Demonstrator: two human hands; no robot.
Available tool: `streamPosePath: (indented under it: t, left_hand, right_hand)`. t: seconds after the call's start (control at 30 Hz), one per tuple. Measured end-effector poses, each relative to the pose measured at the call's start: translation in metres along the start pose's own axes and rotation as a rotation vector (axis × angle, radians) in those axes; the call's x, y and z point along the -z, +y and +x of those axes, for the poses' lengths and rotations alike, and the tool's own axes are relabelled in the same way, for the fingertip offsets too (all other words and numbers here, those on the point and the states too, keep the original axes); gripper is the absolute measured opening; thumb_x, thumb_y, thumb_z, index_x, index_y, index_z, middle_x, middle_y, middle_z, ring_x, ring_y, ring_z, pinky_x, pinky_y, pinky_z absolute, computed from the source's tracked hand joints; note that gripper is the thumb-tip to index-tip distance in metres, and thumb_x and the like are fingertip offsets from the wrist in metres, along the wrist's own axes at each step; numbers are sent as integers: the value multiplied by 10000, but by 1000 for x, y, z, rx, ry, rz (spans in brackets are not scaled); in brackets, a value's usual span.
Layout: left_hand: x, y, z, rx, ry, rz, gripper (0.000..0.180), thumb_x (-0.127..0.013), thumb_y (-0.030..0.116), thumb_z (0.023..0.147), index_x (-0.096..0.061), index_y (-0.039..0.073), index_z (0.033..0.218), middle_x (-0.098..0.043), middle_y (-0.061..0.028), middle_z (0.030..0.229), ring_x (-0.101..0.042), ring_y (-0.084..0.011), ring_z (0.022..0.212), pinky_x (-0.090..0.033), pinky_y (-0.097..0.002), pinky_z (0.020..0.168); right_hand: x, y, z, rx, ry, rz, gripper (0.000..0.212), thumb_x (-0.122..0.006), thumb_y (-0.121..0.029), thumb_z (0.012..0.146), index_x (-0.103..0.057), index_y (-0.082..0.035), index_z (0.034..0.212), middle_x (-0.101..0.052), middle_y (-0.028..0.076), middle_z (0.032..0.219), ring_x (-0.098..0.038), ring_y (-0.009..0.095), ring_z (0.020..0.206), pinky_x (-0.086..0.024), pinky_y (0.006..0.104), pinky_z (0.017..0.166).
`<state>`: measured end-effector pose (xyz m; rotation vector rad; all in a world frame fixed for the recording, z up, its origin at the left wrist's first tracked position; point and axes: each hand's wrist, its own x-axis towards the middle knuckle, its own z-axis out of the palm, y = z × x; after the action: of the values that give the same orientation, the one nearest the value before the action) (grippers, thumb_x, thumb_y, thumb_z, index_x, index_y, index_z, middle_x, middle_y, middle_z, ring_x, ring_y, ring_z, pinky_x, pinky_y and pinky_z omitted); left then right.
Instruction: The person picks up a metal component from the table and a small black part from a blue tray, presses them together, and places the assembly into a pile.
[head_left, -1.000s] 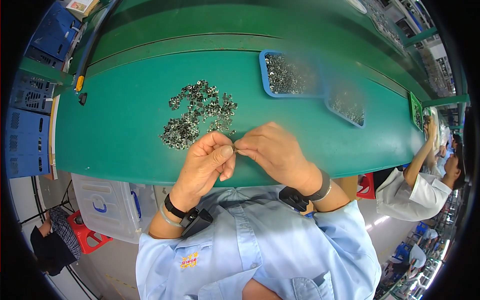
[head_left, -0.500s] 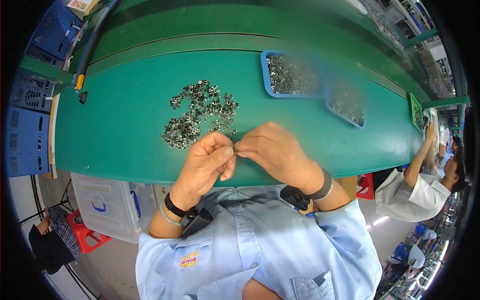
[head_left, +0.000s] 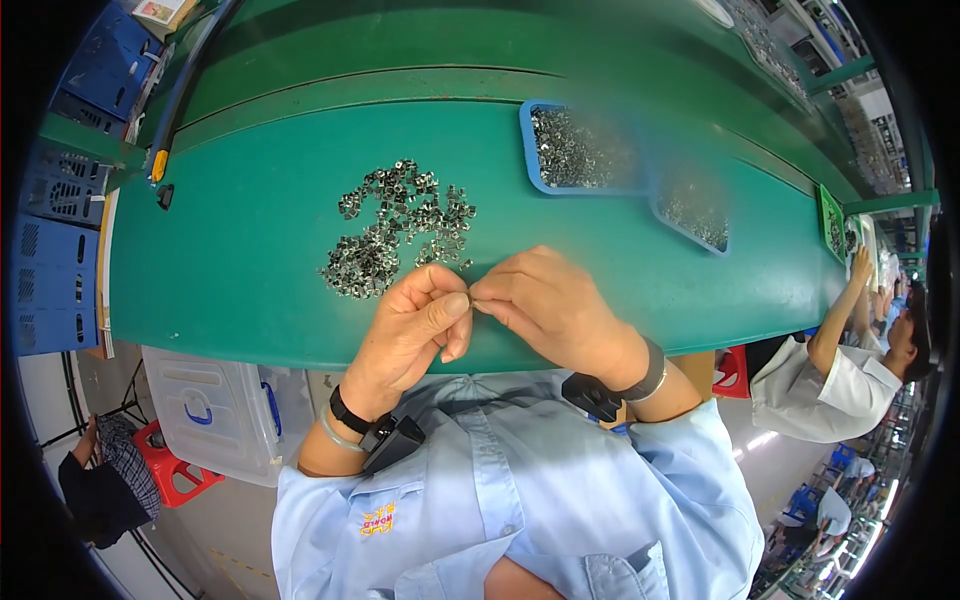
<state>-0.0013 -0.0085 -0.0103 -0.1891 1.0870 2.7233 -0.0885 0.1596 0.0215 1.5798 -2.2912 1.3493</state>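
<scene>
My left hand and my right hand meet fingertip to fingertip above the near part of the green table. Thumb and forefinger of each are pinched together. Whatever sits between them is tiny and mostly covered by the fingers, so its kind cannot be made out. Just beyond my left hand, a loose pile of small shiny metal pieces spreads over the tabletop. Single pieces lie close to my fingertips.
Farther right stand a blue tray and a second blue tray, both holding small metal parts and partly blurred. A yellow-tipped tool lies far left. Below the table's left edge is a clear lidded box. A co-worker sits at the right.
Almost nothing differs. My hands keep the same pinch in the same place, and the pile and trays stay where they were.
</scene>
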Motion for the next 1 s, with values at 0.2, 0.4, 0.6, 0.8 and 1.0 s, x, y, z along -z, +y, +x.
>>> streamPosePath:
  t: [0.2, 0.4, 0.6, 0.8, 1.0]
  left_hand:
    - [-1, -1, 1, 22, 15, -2, 138, -561, 173, 916, -507, 51, 879, -515, -52, 605, -428, -127, 444, -322, -258, 413]
    - [1, 0, 1, 64, -32, -107, 106, -561, 124, 914, -513, 37, 876, -524, -43, 634, -467, -120, 490, -363, -251, 441]
    - [2, -1, 1, 91, -31, -169, 115, -564, 124, 912, -506, 38, 862, -523, -48, 632, -469, -132, 484, -365, -257, 433]
    - [4, -2, 0, 104, -43, -182, 130, -570, 130, 910, -500, 39, 849, -522, -54, 618, -465, -138, 474, -365, -259, 424]
    - [5, -1, 0, 109, -48, -145, 131, -572, 128, 908, -503, 35, 848, -520, -59, 592, -457, -139, 455, -362, -259, 418]
  right_hand:
    - [-2, 0, -2, -8, 22, 0, 231, -717, -34, 702, -625, -63, 912, -619, 57, 847, -594, 244, 758, -466, 335, 651]
    - [-2, 0, -2, -4, 22, -7, 228, -717, -36, 705, -624, -61, 912, -621, 54, 841, -595, 240, 757, -466, 334, 651]
    - [-3, 1, -2, 2, 41, -4, 209, -720, -48, 709, -631, -64, 897, -626, 46, 818, -598, 228, 740, -462, 328, 652]
    - [-2, 1, -1, 7, 14, -20, 196, -723, -61, 706, -638, -73, 883, -625, 37, 798, -600, 218, 722, -458, 322, 651]
    - [0, 0, 0, 23, -29, -37, 200, -721, -64, 707, -638, -77, 888, -625, 36, 796, -599, 217, 721, -456, 330, 650]
